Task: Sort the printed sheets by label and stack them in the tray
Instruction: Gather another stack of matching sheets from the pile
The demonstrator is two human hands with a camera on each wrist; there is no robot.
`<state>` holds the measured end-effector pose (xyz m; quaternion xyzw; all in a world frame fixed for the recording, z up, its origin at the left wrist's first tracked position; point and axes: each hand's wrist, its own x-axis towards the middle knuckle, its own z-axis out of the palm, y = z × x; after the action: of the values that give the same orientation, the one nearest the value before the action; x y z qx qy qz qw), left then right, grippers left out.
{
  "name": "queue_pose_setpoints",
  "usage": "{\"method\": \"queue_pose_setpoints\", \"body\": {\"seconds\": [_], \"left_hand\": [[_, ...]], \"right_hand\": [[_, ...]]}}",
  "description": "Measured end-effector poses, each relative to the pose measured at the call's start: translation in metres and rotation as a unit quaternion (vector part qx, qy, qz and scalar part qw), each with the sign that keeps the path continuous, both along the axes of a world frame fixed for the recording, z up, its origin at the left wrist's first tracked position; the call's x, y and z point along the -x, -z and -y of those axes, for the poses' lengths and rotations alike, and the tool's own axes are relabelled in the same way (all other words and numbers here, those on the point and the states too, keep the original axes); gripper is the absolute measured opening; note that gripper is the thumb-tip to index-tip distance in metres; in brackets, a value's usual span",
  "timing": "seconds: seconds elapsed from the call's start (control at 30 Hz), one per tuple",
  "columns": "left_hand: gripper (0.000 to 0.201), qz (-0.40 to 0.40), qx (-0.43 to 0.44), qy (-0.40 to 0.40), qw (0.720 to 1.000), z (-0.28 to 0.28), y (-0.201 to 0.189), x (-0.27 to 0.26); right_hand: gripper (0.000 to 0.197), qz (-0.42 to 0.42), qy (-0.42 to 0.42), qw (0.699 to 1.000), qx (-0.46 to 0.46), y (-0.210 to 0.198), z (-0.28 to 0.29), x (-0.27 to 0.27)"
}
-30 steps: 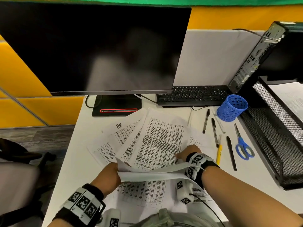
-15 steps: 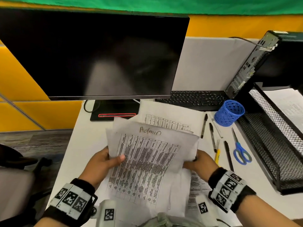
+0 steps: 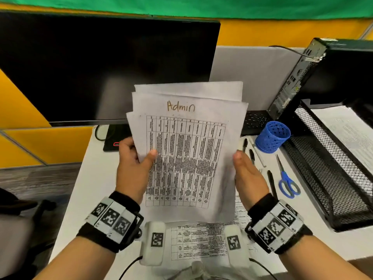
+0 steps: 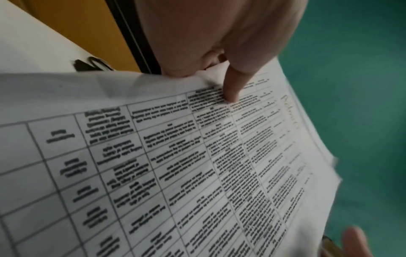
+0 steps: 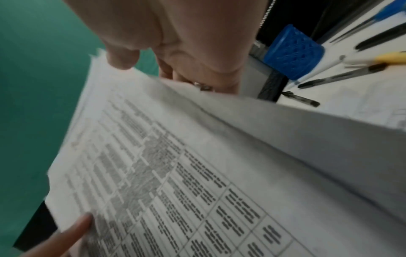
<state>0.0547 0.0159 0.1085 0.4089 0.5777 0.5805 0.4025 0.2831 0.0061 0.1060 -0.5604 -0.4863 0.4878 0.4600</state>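
Observation:
I hold a bundle of printed sheets (image 3: 185, 158) upright above the desk, in front of the monitor. The front sheet carries a table and the handwritten label "Admin". My left hand (image 3: 133, 168) grips the left edge, its thumb on the printed face (image 4: 230, 87). On the right edge, my right hand (image 3: 248, 178) holds with its thumb at the front and the fingers behind the paper (image 5: 175, 34). The sheets (image 5: 175, 173) fill both wrist views. A black mesh tray (image 3: 333, 178) stands at the right; its upper tier holds a printed page (image 3: 351, 134).
Another printed sheet (image 3: 197, 241) lies on the desk below my wrists. Pens (image 3: 252, 156), blue scissors (image 3: 286, 182) and a blue mesh cup (image 3: 272, 136) sit between the bundle and the tray. Behind are a dark monitor (image 3: 101, 67), a keyboard (image 3: 254, 122) and a computer tower (image 3: 323, 77).
The sheets lay spread on the desk; both hands gathered them, lifted them off it and raised them upright. The "Admin" sheet now faces me.

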Motion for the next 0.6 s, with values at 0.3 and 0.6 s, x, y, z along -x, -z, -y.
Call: {"method": "queue_pose_setpoints", "body": {"seconds": [0.3,0.6], "left_hand": [[0.028,-0.097,-0.151,0.010,0.984,0.018,-0.029,-0.021],[0.034,-0.032,-0.040,0.049,0.998,0.023,0.004,-0.026]], "right_hand": [[0.030,0.022,0.015,0.988,-0.149,-0.016,0.003,0.022],[0.034,0.028,0.042,0.998,-0.043,0.014,-0.003,0.016]]}}
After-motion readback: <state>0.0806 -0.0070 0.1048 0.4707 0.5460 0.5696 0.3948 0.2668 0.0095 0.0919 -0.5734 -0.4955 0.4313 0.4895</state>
